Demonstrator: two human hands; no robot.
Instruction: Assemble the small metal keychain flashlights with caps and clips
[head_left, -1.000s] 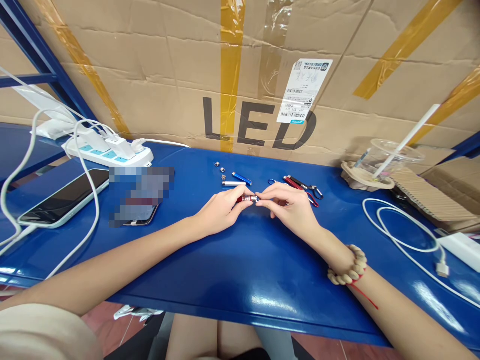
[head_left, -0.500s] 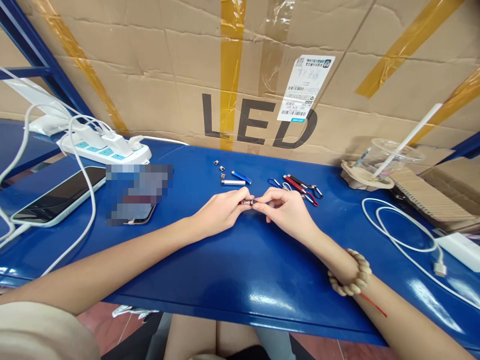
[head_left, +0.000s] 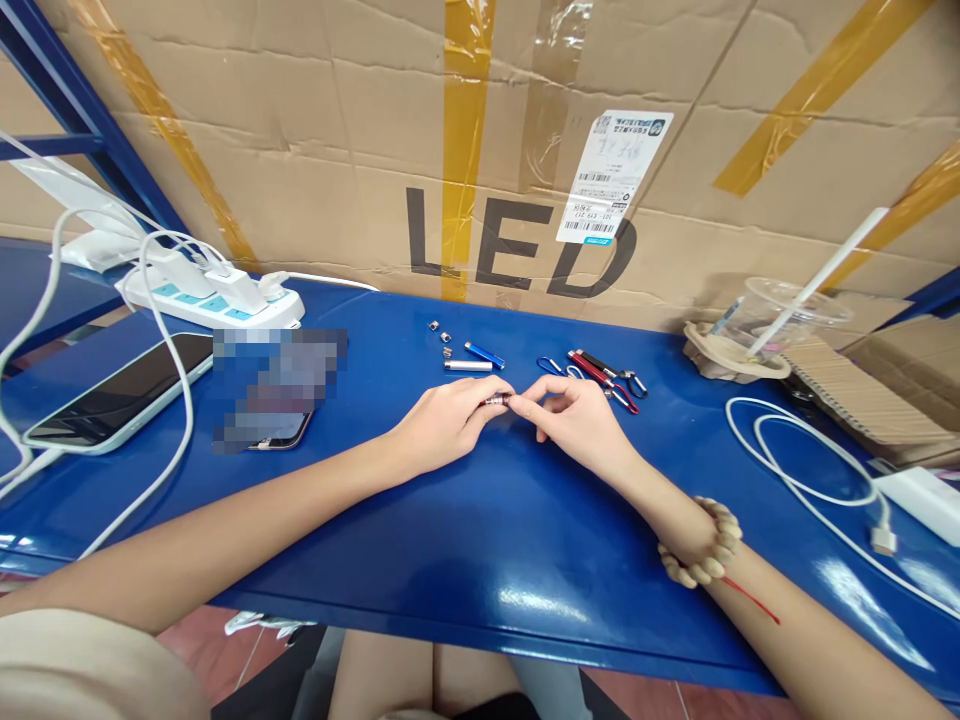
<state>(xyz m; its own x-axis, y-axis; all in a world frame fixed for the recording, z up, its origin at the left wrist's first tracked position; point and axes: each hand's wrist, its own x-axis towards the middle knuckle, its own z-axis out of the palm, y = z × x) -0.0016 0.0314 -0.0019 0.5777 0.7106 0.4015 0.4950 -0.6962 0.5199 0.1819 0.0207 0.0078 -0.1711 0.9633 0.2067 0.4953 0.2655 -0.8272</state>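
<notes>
Left hand (head_left: 442,428) + right hand (head_left: 574,420) pinch mini flashlight (head_left: 496,401).

small red-silver tube (head_left: 496,401); horizontal; pinched above blue table (head_left: 465,520)

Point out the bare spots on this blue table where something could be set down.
Bare blue table lies between the forearms, out to the near edge. Another patch sits between the right hand and the white cable. Crowded: small tubes behind the hands, and phones and power strip at left.
</notes>
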